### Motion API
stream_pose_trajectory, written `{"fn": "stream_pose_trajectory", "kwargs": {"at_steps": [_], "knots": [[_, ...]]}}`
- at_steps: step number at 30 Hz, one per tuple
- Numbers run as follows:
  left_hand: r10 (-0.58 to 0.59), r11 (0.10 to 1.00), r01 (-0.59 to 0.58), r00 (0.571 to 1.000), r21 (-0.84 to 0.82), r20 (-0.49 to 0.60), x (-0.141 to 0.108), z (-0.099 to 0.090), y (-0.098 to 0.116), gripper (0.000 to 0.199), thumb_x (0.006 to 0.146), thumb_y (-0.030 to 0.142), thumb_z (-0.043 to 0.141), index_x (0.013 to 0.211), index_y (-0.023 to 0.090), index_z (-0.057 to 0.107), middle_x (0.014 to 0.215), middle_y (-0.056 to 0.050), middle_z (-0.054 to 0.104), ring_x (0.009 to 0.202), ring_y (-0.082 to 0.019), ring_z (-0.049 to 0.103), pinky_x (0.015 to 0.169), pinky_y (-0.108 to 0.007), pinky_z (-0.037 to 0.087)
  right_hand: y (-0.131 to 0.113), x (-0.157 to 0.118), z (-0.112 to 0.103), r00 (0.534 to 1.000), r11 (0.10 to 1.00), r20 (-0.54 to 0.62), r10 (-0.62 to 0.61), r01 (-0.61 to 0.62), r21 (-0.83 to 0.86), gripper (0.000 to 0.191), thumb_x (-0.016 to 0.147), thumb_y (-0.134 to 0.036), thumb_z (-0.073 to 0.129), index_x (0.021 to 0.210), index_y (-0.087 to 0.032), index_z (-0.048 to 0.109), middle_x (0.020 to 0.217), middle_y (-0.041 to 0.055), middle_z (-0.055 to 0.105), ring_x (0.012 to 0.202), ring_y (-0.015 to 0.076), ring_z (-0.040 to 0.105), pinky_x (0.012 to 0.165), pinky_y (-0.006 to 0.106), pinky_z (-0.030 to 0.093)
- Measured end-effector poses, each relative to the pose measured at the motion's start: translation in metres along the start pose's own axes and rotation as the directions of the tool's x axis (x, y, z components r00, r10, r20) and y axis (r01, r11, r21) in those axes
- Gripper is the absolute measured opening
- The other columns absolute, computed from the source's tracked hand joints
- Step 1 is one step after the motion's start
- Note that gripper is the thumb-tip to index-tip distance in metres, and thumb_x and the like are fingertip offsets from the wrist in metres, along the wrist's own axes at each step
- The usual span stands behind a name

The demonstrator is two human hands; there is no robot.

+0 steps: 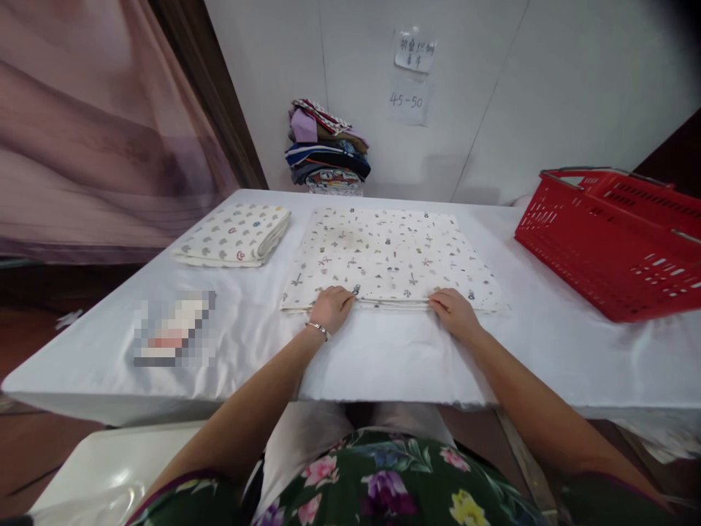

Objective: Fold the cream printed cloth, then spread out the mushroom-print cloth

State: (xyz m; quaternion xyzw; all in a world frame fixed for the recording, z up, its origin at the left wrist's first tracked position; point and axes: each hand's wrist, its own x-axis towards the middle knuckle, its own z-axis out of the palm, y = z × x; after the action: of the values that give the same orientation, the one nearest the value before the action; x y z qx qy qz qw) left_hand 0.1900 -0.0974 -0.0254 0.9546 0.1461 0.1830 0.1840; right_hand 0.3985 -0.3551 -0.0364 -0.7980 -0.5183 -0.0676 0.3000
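Observation:
A cream cloth [383, 252] with a small scattered print lies folded into a flat rectangle in the middle of the table. Its near edge shows several layers. My left hand [331, 310] pinches that edge left of centre, with a bracelet at the wrist. On the right part of the same edge, my right hand [453, 313] grips the layers between thumb and fingers. The cloth rests on the table, and its far side lies flat.
A folded cloth with grey mushroom-like prints [233, 234] lies at the left. Nearer is a pixelated object [178, 329]. A red basket [613, 241] stands at the right of the white table [263, 351]. Behind is a stack of folded clothes [328, 150] against the wall.

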Motion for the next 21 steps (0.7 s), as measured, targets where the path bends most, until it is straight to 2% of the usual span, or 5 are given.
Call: {"fn": "stream_pose_trajectory", "kwargs": {"at_steps": [5, 10, 15, 21], "knots": [[-0.01, 0.999, 0.009, 0.999, -0.03, -0.037, -0.0009, 0.0004, 0.0022, 0.021, 0.085, 0.024, 0.046, 0.079, 0.02, 0.066, 0.086, -0.004, 0.065, 0.084, -0.018, 0.055, 0.079, -0.033, 0.042, -0.0026, -0.0025, 0.0056, 0.992, 0.997, -0.107, -0.064, 0.06, -0.042, 0.022, 0.088, -0.028, 0.045, 0.089, -0.02, 0.066, 0.095, 0.0084, 0.062, 0.092, 0.0216, 0.054, 0.083, 0.037, 0.045], [0.048, 0.996, -0.047, 0.999, 0.079, -0.016, -0.0013, 0.0036, 0.0002, 0.023, 0.087, 0.024, 0.042, 0.086, 0.019, 0.065, 0.091, -0.005, 0.064, 0.085, -0.019, 0.054, 0.077, -0.034, 0.043, -0.0053, -0.0028, 0.0045, 0.993, 0.994, -0.081, -0.092, 0.086, -0.075, 0.02, 0.088, -0.02, 0.042, 0.084, -0.02, 0.062, 0.09, 0.0076, 0.062, 0.09, 0.0207, 0.053, 0.081, 0.035, 0.043], [0.117, 0.985, -0.11, 0.992, 0.135, -0.048, -0.0026, 0.0066, -0.0012, 0.024, 0.089, 0.022, 0.04, 0.094, 0.019, 0.063, 0.092, -0.007, 0.064, 0.086, -0.019, 0.055, 0.076, -0.034, 0.045, -0.0047, -0.0026, 0.0039, 0.984, 0.983, -0.06, -0.165, 0.159, -0.086, 0.022, 0.086, -0.017, 0.043, 0.082, -0.02, 0.064, 0.093, 0.0079, 0.061, 0.089, 0.021, 0.052, 0.08, 0.036, 0.043], [0.208, 0.963, -0.196, 0.977, 0.182, -0.047, -0.0032, 0.0093, -0.0017, 0.028, 0.084, 0.009, 0.038, 0.087, 0.019, 0.064, 0.1, -0.007, 0.063, 0.088, -0.018, 0.056, 0.077, -0.031, 0.047, -0.0078, -0.003, 0.0029, 0.983, 0.975, -0.039, -0.182, 0.175, -0.135, 0.023, 0.084, -0.016, 0.045, 0.088, -0.02, 0.067, 0.095, 0.0082, 0.061, 0.09, 0.0217, 0.051, 0.079, 0.036, 0.041]]}}
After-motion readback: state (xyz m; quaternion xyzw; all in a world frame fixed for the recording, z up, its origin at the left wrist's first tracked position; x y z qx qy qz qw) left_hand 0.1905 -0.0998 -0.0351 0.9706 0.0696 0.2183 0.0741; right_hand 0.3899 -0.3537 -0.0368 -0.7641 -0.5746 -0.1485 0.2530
